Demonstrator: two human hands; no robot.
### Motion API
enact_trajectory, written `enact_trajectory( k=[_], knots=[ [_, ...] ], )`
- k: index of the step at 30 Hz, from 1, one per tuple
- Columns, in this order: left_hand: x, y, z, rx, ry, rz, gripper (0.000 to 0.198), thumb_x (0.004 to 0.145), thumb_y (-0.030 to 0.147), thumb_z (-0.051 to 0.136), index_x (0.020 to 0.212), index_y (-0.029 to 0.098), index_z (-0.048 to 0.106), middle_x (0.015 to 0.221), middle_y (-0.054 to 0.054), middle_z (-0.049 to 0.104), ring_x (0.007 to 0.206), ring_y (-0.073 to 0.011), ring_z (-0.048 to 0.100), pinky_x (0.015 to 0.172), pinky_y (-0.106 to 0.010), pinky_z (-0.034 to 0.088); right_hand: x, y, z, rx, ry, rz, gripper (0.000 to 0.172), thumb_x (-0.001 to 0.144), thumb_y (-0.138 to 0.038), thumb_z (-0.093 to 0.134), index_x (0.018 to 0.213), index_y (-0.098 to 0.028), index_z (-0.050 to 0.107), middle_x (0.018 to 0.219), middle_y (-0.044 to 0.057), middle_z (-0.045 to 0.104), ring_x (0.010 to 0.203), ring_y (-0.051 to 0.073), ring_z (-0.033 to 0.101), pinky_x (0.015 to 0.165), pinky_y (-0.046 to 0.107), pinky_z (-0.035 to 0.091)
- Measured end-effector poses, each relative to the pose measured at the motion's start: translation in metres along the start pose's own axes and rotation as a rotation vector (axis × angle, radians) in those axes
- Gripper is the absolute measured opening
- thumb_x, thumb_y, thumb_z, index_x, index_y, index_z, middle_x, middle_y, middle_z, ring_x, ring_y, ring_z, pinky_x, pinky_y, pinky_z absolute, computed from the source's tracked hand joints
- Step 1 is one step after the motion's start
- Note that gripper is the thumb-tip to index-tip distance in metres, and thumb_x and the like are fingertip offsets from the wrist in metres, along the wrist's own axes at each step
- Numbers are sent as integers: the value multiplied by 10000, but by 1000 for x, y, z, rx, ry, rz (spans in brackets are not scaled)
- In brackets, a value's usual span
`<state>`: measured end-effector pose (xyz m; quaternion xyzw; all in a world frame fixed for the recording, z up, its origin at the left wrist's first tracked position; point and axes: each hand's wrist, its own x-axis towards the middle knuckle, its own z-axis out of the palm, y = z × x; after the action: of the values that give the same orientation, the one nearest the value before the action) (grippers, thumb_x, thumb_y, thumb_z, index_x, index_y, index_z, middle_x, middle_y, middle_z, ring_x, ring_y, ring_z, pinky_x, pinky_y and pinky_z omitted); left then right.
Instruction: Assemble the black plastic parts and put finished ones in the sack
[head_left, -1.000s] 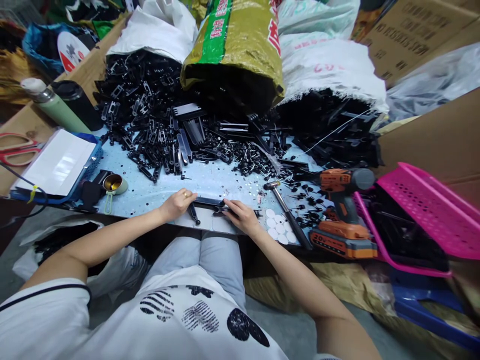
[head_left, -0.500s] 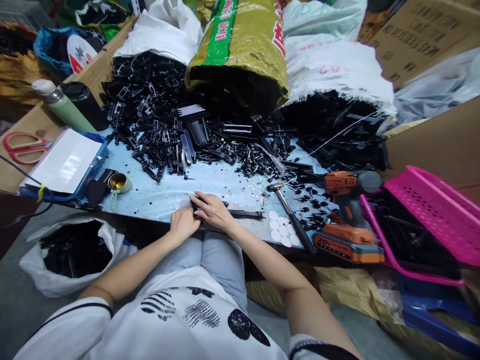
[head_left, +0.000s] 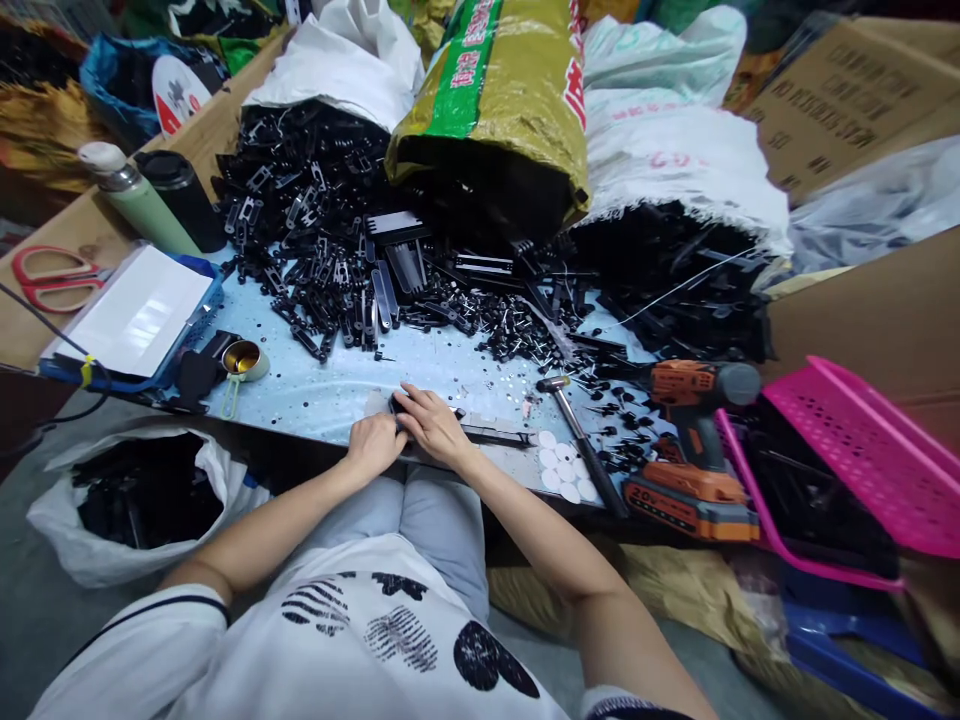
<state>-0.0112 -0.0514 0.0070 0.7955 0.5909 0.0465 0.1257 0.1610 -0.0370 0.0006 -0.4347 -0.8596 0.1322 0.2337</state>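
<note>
Both hands are together at the front edge of the blue-covered table. My left hand [head_left: 375, 446] is closed at the left end of a long narrow black part [head_left: 499, 436], its fingers bent against it. My right hand [head_left: 433, 428] lies over the same part from above, fingers curled down on it and touching my left hand. The part points right from under my right palm, lying along the table edge; its gripped end is mostly hidden. Several white round discs [head_left: 557, 458] lie just past its right end, beside a hammer [head_left: 581, 440] with a black handle.
Piles of black plastic parts [head_left: 330, 240] spill from sacks [head_left: 487, 110] at the back. An orange cordless drill [head_left: 694, 450] and a pink basket [head_left: 862, 450] stand right. Left are a small metal cup [head_left: 245, 360], scissors [head_left: 56, 280], bottles [head_left: 139, 200] and an open white sack [head_left: 56, 520] below.
The camera view has shifted slightly. Both hands stay on the black part in nearly the same place, with only a small shift of the fingers.
</note>
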Motion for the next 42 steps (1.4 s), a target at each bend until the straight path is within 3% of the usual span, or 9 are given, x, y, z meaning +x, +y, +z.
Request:
enact_trajectory(
  k=[4,7,11,24,29,32,35,37,42],
  knots=[
    [21,-14,-2,24,142,550,365,912,397,417,1115,150,593,1135,-153,608,1081,-252,543,847,-353,430,-48,29,-31,-229,189,99,642,815,-633,477,1233,-148,516,1265,174,506,1133,289,479,921,455,401],
    [45,-9,1,66,66,881,516,890,468,450,1279,129,470,1269,-175,522,1127,-255,503,901,-358,380,-82,56,-40,-444,185,183,650,704,-741,517,911,-133,625,885,137,628,828,246,572,710,341,425],
    [63,16,5,128,-5,789,614,887,512,426,1279,40,436,1039,-190,608,957,-260,558,782,-335,390,-96,72,-33,-525,137,136,572,770,-691,493,560,-161,529,545,49,529,553,143,495,536,261,298],
    [69,24,0,-40,-55,698,487,942,441,334,745,132,655,761,-102,647,743,-186,603,646,-282,407,-90,48,-62,-414,-93,158,699,866,-694,230,564,-155,557,538,62,562,487,127,494,502,265,207],
    [46,17,-26,-133,-7,684,549,947,449,260,659,163,629,659,-81,621,656,-177,588,596,-281,406,-79,15,-94,-232,-83,1,658,863,-682,266,548,-165,523,515,41,512,479,119,466,492,262,248],
    [13,24,-55,-393,14,813,637,950,479,132,627,177,591,586,-66,580,582,-153,550,574,-275,414,-76,-14,-108,101,-63,-153,665,884,-668,187,568,-182,513,496,26,465,481,121,462,499,260,307],
    [-24,41,-75,-726,13,927,687,940,500,31,623,188,556,542,-54,544,545,-134,531,554,-262,427,-75,-44,-92,491,-7,-325,722,882,-662,23,588,-208,501,497,25,434,483,131,466,520,273,376],
    [-40,53,-76,-840,98,919,727,919,524,-31,613,194,540,514,-54,522,518,-136,519,534,-271,431,-70,-59,-64,559,148,-304,761,833,-709,-34,626,-221,511,548,41,447,524,154,492,545,299,422],
    [-30,64,-35,-697,431,767,884,846,615,-122,951,185,643,860,-129,651,860,-203,610,739,-351,489,-27,-48,-3,287,587,259,645,887,-612,44,1119,-219,500,1098,152,486,1048,254,513,822,431,469]
  ],
)
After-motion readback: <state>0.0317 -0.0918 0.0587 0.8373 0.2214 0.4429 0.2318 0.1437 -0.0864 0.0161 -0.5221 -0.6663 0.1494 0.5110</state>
